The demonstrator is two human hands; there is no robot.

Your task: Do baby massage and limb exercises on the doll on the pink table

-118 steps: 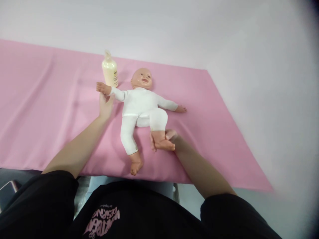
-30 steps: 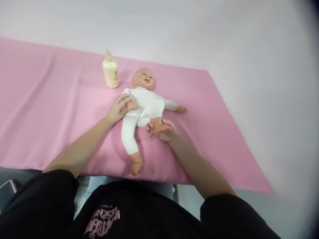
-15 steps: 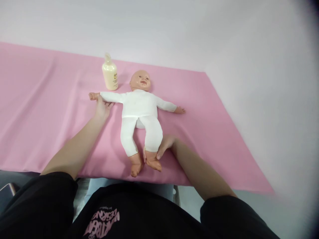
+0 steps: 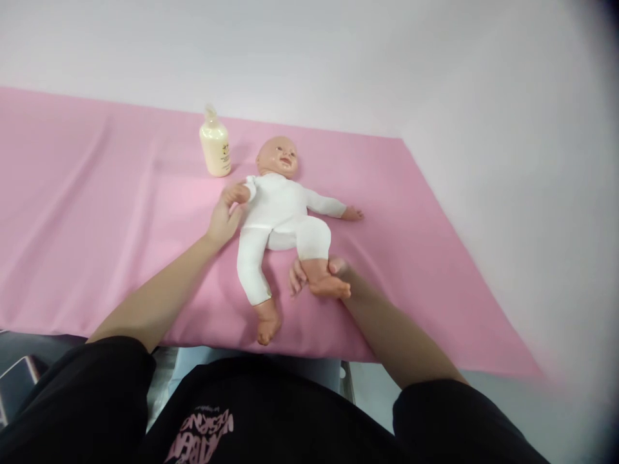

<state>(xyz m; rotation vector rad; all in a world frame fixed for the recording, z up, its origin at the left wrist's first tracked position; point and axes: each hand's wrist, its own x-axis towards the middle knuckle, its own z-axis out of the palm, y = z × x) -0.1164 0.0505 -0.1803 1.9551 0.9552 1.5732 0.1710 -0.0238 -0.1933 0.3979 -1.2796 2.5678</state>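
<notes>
Doll: plastic baby doll in white cloth suit [image 4: 278,212], likely light, soft-bodied, floppy-limbed.
Left hand [image 4: 223,219]: grip closed on doll's bent arm.
Right hand [image 4: 333,274]: grip cups raised foot; ankle seems firmest.

A pink sheet [image 4: 97,212] covers the table; on it lie a baby doll [image 4: 278,212] (face up) and an upright lotion bottle [image 4: 215,148].

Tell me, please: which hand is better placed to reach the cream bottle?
Probably left. The left hand holds the doll's arm, just below the bottle; the right hand holds its foot, farther away.
</notes>
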